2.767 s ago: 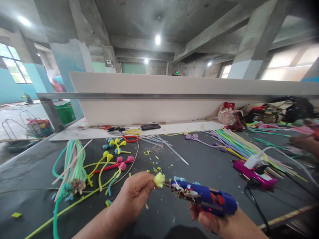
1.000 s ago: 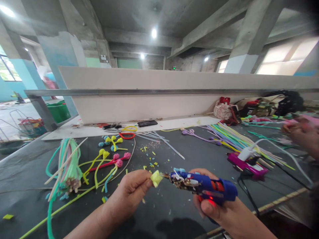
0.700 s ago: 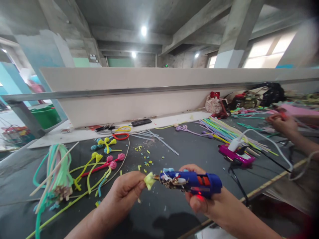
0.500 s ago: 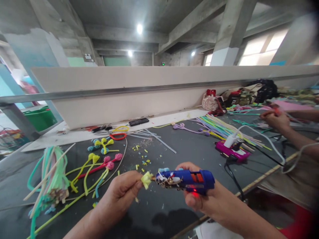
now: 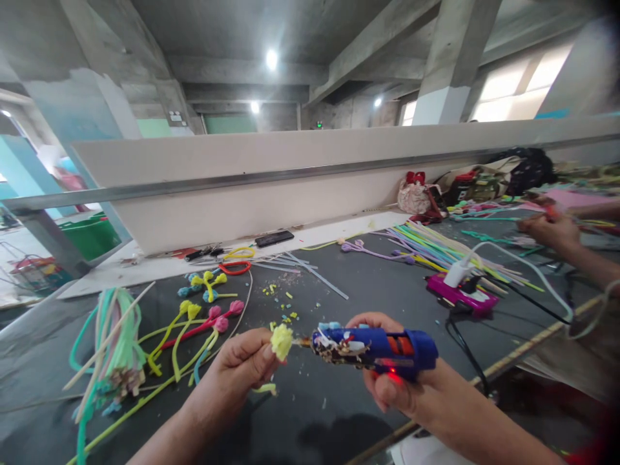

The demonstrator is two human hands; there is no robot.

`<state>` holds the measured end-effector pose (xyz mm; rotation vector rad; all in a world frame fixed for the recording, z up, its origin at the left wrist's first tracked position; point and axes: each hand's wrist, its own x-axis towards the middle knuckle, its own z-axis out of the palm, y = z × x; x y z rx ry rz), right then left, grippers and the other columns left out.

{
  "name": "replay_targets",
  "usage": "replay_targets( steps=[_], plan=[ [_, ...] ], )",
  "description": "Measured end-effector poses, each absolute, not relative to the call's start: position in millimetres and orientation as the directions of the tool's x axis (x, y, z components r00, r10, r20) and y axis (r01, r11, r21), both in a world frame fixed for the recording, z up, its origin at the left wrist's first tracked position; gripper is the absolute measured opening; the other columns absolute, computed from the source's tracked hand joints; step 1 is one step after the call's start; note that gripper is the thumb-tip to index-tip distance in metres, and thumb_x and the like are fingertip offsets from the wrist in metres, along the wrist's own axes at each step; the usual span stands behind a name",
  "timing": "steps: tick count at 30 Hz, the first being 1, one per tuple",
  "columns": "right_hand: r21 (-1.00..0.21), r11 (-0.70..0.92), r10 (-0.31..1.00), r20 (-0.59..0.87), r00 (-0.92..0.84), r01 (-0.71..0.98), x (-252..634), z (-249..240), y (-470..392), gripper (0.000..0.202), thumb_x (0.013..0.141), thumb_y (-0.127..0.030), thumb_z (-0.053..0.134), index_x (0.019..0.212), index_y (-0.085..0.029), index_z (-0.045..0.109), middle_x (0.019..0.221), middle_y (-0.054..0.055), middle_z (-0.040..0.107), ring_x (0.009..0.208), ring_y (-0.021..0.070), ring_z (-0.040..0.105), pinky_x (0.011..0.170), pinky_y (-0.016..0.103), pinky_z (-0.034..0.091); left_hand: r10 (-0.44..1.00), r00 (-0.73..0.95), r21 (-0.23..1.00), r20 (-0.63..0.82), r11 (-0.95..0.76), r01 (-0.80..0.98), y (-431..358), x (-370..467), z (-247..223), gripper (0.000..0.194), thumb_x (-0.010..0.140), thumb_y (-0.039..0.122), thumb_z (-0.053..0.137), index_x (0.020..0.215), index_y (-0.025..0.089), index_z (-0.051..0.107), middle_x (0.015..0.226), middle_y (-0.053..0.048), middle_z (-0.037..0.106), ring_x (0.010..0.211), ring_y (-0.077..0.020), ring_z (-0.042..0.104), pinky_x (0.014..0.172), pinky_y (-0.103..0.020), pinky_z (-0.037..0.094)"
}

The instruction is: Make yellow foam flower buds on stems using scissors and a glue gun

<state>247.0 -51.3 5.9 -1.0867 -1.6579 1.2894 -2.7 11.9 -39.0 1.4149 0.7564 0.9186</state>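
My left hand (image 5: 245, 365) pinches a small pale-yellow fluffy flower head (image 5: 281, 341) between thumb and fingers; a short yellow-green stem piece shows beneath the hand. My right hand (image 5: 423, 391) is wrapped round a blue glue gun (image 5: 375, 349) with an orange trigger, a lit red light and crusts of dried glue on its body. Its metal nozzle points left at the flower head; whether they touch, I cannot tell. Left of my hands lie yellow flower stems (image 5: 188, 311) and pink flower stems (image 5: 221, 320) of the same fluffy kind.
A bundle of green and cream stems (image 5: 116, 342) lies at the left. Yellow and blue scraps (image 5: 285, 316) litter the dark table. Behind are a phone (image 5: 274, 239) and many coloured stems (image 5: 436, 248). A purple power strip (image 5: 462, 298) trails cables. A co-worker's hand (image 5: 549, 226) works at right.
The glue gun has drawn back slightly to the right, so more of its nozzle shows. The flower head has turned, its rounded top now facing me. The whole view has shifted a little.
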Motion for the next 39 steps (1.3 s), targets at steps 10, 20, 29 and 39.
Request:
replay_targets(
  steps=[10,20,29,39],
  plan=[
    [-0.962,0.16,0.947,0.085,-0.309,0.223,239,7,-46,0.06,0.069,-0.068,0.053,0.11,-0.025,0.04,0.067,-0.006,0.045,0.057,0.0098,0.036,0.052,0.022,0.029,0.868,0.485,0.995,0.101,-0.076,-0.072,12,0,-33,0.029,0.082,0.038,0.056,0.065,0.014,0.056,0.057,0.005,0.032,0.053,-0.0062,0.025,0.048,-0.02,0.019],
    [-0.96,0.188,0.941,0.115,-0.319,0.207,239,8,-49,0.062,0.071,-0.069,0.05,0.113,-0.024,0.04,0.066,-0.004,0.048,0.056,0.0107,0.04,0.051,0.023,0.031,0.837,0.546,0.901,-0.033,0.262,-0.347,11,1,-29,0.028,0.073,0.039,0.065,0.065,0.013,0.058,0.05,0.005,0.034,0.045,-0.0046,0.022,0.044,-0.019,0.015],
    [-0.987,0.151,0.958,0.133,-0.253,0.052,237,-1,-49,0.06,0.07,-0.062,0.06,0.112,-0.023,0.044,0.061,-0.004,0.052,0.053,0.011,0.043,0.051,0.024,0.034,0.836,0.547,0.899,-0.032,0.263,-0.35,13,3,-27,0.026,0.073,0.038,0.065,0.068,0.012,0.059,0.051,0.004,0.036,0.046,-0.0043,0.022,0.044,-0.02,0.015],
    [-0.9,0.392,0.917,0.366,0.156,-0.193,174,-20,-28,0.077,0.057,-0.033,0.081,0.116,-0.031,0.034,0.069,-0.007,0.059,0.059,0.0128,0.057,0.056,0.024,0.05,0.811,0.586,0.934,-0.007,0.215,-0.286,0,12,-32,0.025,0.078,0.036,0.06,0.068,0.013,0.06,0.055,0.002,0.038,0.051,-0.007,0.029,0.049,-0.023,0.019]
  ],
)
